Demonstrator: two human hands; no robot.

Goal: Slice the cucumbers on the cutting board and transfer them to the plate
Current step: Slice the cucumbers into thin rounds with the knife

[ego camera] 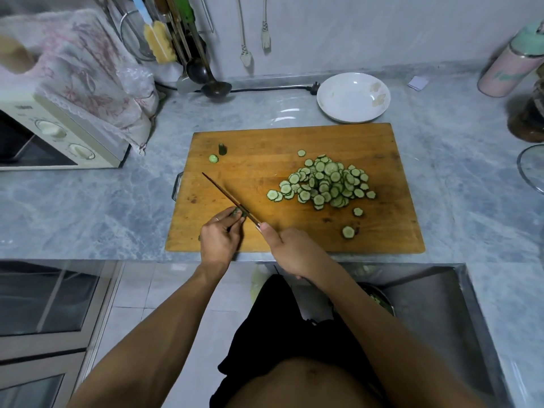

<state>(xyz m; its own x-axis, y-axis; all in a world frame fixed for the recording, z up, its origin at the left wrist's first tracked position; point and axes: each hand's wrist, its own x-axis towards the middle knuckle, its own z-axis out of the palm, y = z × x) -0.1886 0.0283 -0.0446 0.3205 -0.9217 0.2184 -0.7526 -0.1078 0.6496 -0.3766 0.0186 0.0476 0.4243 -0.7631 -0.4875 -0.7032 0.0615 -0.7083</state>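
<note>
My left hand (219, 235) pinched last cucumber stub (238, 212) at near-left of cutting board (259, 148), fingers curled round it. Right hand (290, 248) wrapped knife (226, 195) handle, blade against stub. Stub short, wet, likely slippery; judged best held by sides, fingertips tucked. Slice pile (325, 182): too many to count. Loose slices: four, perhaps. One end piece (222, 149). One plate (353, 97), holding no slices.

I can only see a bit of green cucumber piece (237, 212) poking out from my left hand (219, 235); the fingers hide the rest. My right hand (290, 250) covers the knife (228, 197) handle. The glass lid (532, 167) and brown jar (530, 113) run off the right edge. Something green in the sink (426, 293) sits behind my arm; I can't tell what.
</note>
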